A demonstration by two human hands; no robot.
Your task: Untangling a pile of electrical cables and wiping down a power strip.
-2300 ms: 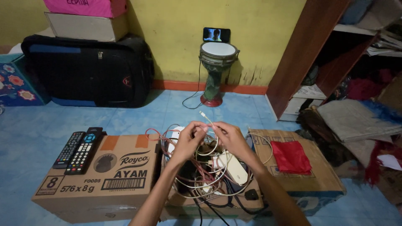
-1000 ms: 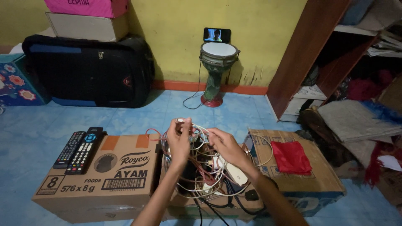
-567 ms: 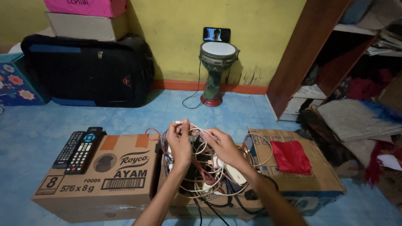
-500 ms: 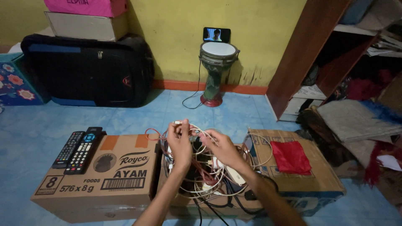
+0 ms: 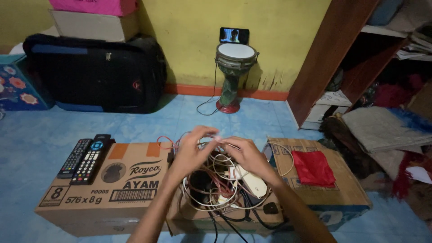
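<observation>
A tangle of white, red and black cables [image 5: 216, 189] fills an open cardboard box [image 5: 198, 216] in front of me. My left hand [image 5: 191, 150] and my right hand [image 5: 245, 155] meet above the tangle, fingertips close together. Both pinch a thin white cable [image 5: 216, 137] lifted out of the heap. A white charger block [image 5: 252, 182] lies among the wires under my right wrist.
Two remote controls [image 5: 83, 157] rest on the printed cardboard box [image 5: 112, 184] at left. A red cloth [image 5: 312, 166] lies on the box [image 5: 346, 189] at right. Beyond stand a goblet drum [image 5: 235, 72] with a phone [image 5: 234, 34], a black suitcase [image 5: 94, 74] and a wooden shelf [image 5: 328, 54].
My left hand has come down and to the right from its raised position. The two hands now meet over the tangle on the white cable. The camera view shifted slightly.
</observation>
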